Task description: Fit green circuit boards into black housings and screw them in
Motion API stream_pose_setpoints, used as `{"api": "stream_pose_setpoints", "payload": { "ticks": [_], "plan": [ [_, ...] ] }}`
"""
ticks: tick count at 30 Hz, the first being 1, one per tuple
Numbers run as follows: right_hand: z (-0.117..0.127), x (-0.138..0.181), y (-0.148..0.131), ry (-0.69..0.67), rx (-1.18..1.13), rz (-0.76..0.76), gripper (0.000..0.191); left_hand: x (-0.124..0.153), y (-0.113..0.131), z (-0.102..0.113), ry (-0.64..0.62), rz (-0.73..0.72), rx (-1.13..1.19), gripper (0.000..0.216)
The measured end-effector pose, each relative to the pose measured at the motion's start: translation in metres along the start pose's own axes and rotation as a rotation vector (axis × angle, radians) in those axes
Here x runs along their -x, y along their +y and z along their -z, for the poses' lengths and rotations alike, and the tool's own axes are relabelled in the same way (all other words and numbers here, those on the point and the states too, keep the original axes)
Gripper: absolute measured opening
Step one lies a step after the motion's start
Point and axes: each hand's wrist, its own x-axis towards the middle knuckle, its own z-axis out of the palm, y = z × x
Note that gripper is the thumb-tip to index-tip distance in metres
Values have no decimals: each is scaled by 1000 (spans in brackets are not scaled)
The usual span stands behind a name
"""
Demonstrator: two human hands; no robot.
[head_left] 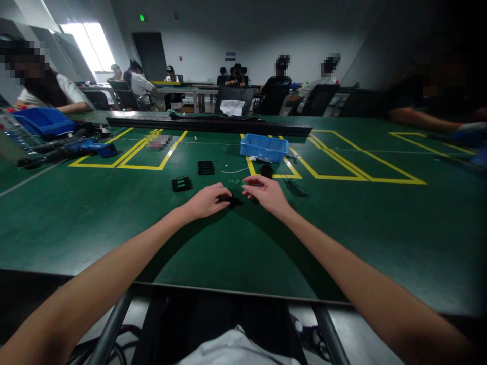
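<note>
My left hand (210, 201) is closed, thumb and fingers round a small black part (235, 202) low over the green table; much of the part is hidden in shadow. Just to the right, my right hand (269, 195) has its thumb and fingertips pinched together, and what they hold cannot be made out. Small green shiny pieces (236, 181) lie beyond the fingertips. To the left of my left hand sit a black slotted block (206, 168) and a black holder with green inside (181, 184). A dark round object (267, 171) is behind my right hand.
A light blue bin (264, 148) stands behind my hands, and a clear plastic piece (297, 187) lies to the right. A long black bar (209, 125) crosses the table's far side. Blue trays (43, 121) and tools are at the left. People sit on both sides and beyond.
</note>
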Motion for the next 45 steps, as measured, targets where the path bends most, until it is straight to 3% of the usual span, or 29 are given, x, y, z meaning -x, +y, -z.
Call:
{"api": "stream_pose_setpoints", "payload": {
  "ticks": [11,22,45],
  "plan": [
    [-4,8,-9,-193,64,-12,28,-1,-1,3,-35,-25,2,24],
    [-7,9,-11,-193,57,-55,30,-1,3,-1,41,-24,-11,30],
    [-8,11,-11,-205,70,-22,29,-2,9,-1,152,-69,39,19]
  ]
}}
